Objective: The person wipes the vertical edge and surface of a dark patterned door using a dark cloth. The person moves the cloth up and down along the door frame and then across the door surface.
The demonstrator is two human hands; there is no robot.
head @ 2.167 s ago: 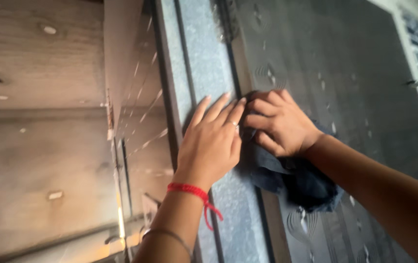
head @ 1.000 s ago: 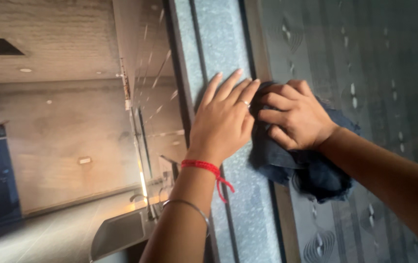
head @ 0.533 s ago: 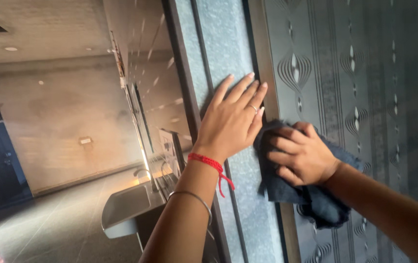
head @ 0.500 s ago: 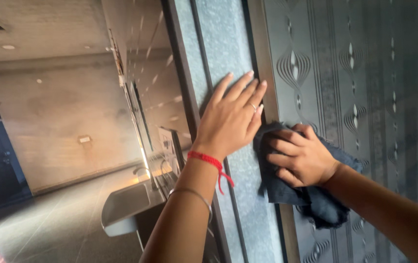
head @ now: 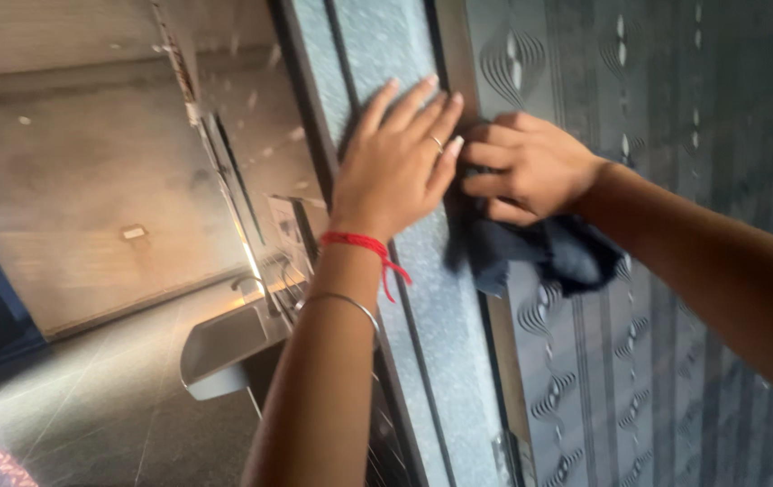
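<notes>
My left hand (head: 395,162) lies flat, fingers spread, on a speckled grey vertical strip (head: 445,316) of a frame. A red thread and a thin metal bangle circle that wrist. Right beside it, my right hand (head: 526,167) presses a dark blue cloth (head: 548,257) against the edge where the strip meets a dark patterned panel (head: 675,271). The cloth hangs down below my right hand in a bunched fold. The two hands touch at the fingertips.
A dark metal frame bar (head: 310,153) runs along the left of the grey strip. Beyond it a tiled floor (head: 89,406), a metal sink with a tap (head: 228,338) and a plain wall (head: 71,180) show through glass.
My right hand has slid the cloth up the panel edge, level with my left hand's fingers. The left hand stays flat on the strip. The view has shifted slightly.
</notes>
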